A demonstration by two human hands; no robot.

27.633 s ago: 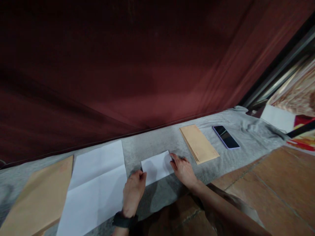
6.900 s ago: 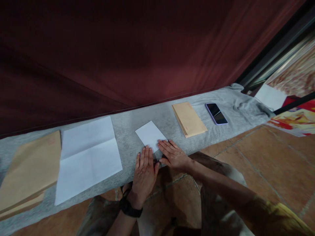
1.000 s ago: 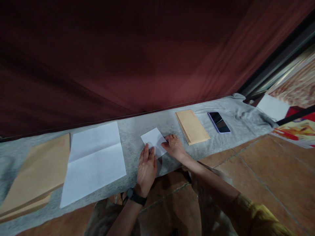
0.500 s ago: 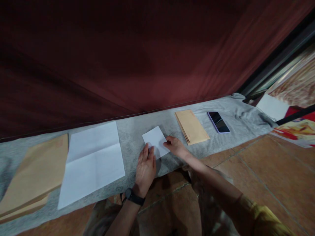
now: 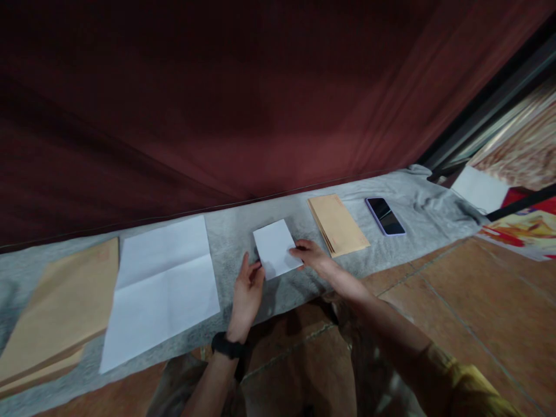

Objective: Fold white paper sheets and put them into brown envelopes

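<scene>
A small folded sheet of white paper (image 5: 277, 246) is in front of me at the middle of the cloth-covered surface. My right hand (image 5: 310, 255) grips its right edge, thumb on top and fingers underneath. Beside the lower left corner is my left hand (image 5: 248, 292), its fingers apart and close to the paper's edge; whether a fingertip touches it I cannot tell. To the right lies a small stack of brown envelopes (image 5: 339, 226). A large white sheet (image 5: 163, 289) with fold creases spreads out on the left.
Larger brown envelopes (image 5: 69, 301) lie at the far left, partly beside the white sheet. A phone (image 5: 386, 216) with a purple case rests on the grey cloth (image 5: 425, 202) at right. A dark red curtain (image 5: 243, 116) hangs behind, and floor tiles (image 5: 469, 301) show below.
My left hand has come off the top of the folded paper and moved to its left side. The paper has turned slightly, and my right hand now holds its edge with fingers beneath.
</scene>
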